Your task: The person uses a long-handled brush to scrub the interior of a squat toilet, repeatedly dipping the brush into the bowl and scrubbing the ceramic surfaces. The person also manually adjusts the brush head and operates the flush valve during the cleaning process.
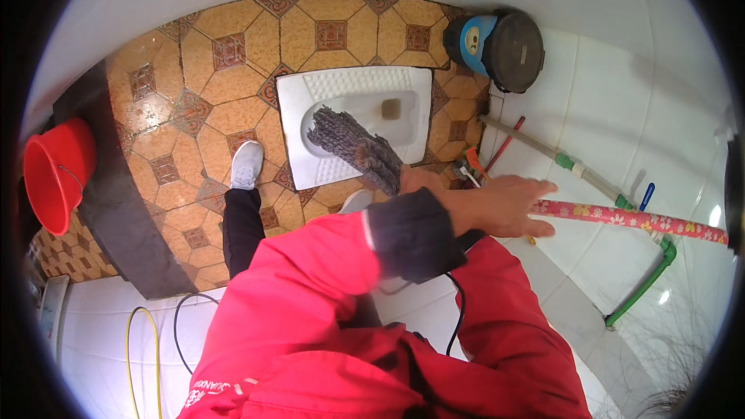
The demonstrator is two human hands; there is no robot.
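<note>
A grey mop head of twisted strands [355, 148] lies slantwise above the white squat toilet pan [355, 78]. At its lower right end, my right hand [418, 178] is closed around the mop, partly covered by my left forearm. My left arm crosses over the right one. Beyond it my left hand [515, 208] has its fingers spread, beside the near end of a pink flowered pole [628, 216]. That pole runs to the right edge; its join with the mop head is hidden behind my hands.
A red bucket [58, 174] stands at the left by a dark step [125, 203]. A lidded bin [512, 49] is in the far right corner. Pipes with green fittings [640, 291] run along the right wall. A yellow hose [157, 349] and black cable lie lower left.
</note>
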